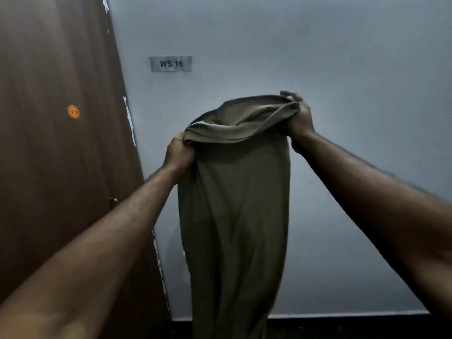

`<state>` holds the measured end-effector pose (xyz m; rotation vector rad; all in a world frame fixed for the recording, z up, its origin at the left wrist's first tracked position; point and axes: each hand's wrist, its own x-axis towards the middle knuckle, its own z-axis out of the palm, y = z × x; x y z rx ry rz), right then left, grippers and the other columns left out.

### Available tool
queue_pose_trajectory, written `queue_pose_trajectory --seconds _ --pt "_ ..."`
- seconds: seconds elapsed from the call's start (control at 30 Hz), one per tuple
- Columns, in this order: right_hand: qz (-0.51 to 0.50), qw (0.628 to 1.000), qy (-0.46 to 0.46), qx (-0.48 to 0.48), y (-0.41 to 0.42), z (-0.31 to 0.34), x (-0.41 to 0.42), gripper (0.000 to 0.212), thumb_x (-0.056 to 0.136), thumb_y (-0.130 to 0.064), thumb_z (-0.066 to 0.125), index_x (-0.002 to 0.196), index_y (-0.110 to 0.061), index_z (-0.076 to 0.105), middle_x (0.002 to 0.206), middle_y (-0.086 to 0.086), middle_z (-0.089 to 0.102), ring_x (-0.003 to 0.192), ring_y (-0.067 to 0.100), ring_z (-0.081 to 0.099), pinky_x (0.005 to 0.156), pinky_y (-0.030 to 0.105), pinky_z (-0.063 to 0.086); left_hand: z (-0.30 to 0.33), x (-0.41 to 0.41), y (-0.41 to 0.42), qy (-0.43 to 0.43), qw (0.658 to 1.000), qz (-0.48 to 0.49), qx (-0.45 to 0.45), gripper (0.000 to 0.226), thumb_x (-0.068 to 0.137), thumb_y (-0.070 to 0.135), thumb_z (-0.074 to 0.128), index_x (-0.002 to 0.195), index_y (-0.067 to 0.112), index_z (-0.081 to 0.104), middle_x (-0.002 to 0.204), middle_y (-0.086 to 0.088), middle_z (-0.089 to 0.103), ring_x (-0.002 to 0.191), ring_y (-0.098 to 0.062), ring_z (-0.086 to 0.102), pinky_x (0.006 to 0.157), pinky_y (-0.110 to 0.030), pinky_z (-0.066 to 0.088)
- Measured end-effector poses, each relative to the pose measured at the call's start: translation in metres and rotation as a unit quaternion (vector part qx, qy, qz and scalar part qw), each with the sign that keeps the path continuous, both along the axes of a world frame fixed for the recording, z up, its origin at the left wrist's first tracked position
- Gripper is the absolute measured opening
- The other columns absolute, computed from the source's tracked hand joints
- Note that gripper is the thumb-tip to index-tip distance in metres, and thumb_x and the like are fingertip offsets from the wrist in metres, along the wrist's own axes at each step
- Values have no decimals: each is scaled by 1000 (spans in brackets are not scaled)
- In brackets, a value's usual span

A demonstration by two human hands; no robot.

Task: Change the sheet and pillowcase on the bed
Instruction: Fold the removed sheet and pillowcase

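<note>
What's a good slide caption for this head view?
Left hand and right hand grip an olive pillowcase open-mouthed before a grey wall.

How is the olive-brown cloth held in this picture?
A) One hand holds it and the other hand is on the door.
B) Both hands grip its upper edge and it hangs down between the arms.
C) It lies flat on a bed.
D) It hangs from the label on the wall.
B: the left hand and the right hand each grip the top edge of the cloth, which hangs down in front of the wall.
</note>
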<state>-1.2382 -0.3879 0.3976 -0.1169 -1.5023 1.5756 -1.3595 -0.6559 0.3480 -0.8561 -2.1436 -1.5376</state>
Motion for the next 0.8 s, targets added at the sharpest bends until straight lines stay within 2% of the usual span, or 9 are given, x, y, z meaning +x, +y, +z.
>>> queue_pose_trajectory --seconds 0.1,0.17,0.27,0.37,0.43,0.47,0.6,0.7,0.8 --pt "55 979 -194 16 0 -2 16 24 101 -13 43 105 -13 66 85 9 69 63 21 69 48 26 53 0 18 17 25 998 -49 -33 40 96 17 48 135 18 58 156 -8 39 146 -20 32 112 -22 29" --pt "81 944 -320 21 12 -11 27 20 101 -9 43 100 -7 63 78 12 65 47 18 67 40 23 49 -3 25 19 -3 998 -30 -59 31 85 21 47 109 26 65 133 -6 59 138 -31 45 109 -31 38" --pt "31 990 -73 -115 31 -3 33 32 103 -17 38 106 -10 69 87 11 68 60 17 69 51 25 55 -11 37 23 13 993 8 -114 43 83 21 44 119 26 67 150 -19 45 149 -37 25 123 -41 21" --pt "135 982 92 -89 14 8 40 22 92 -18 63 111 -8 68 99 8 63 90 24 61 86 35 54 -5 59 31 51 995 30 -76 64 95 26 48 154 6 34 163 -30 10 153 -40 6 124 -33 -4" --pt "90 995 -27 27 1 0 48 55 83 -17 76 128 8 56 103 8 54 97 21 53 94 35 49 4 72 27 79 994 31 -67 79 91 29 57 155 -3 23 161 -32 16 150 -40 17 127 -43 8" --pt "74 982 -118 124 -7 -9 61 48 91 -9 69 132 7 53 107 5 53 100 18 53 94 32 50 6 80 23 83 992 31 -89 75 91 27 59 153 -4 30 160 -29 22 149 -37 22 125 -46 14" --pt "93 834 -478 259 -18 -43 126 27 93 -2 44 108 -3 67 101 16 74 91 28 73 71 31 57 -6 128 -5 44 959 100 -262 48 82 39 42 106 7 69 113 -17 67 110 -35 61 81 -33 41" --pt "81 830 -519 189 -28 -41 181 25 101 -11 42 88 -9 64 67 2 74 59 12 69 52 18 46 -34 160 -44 -64 960 115 -249 44 91 48 52 97 7 68 99 -17 71 88 -34 66 69 -37 48" --pt "47 881 -434 182 -45 -28 236 14 100 -11 53 90 -9 62 60 -1 71 47 5 64 42 14 46 -40 189 -89 -102 982 70 -146 47 84 57 64 89 10 67 96 -18 72 83 -30 66 73 -36 52"
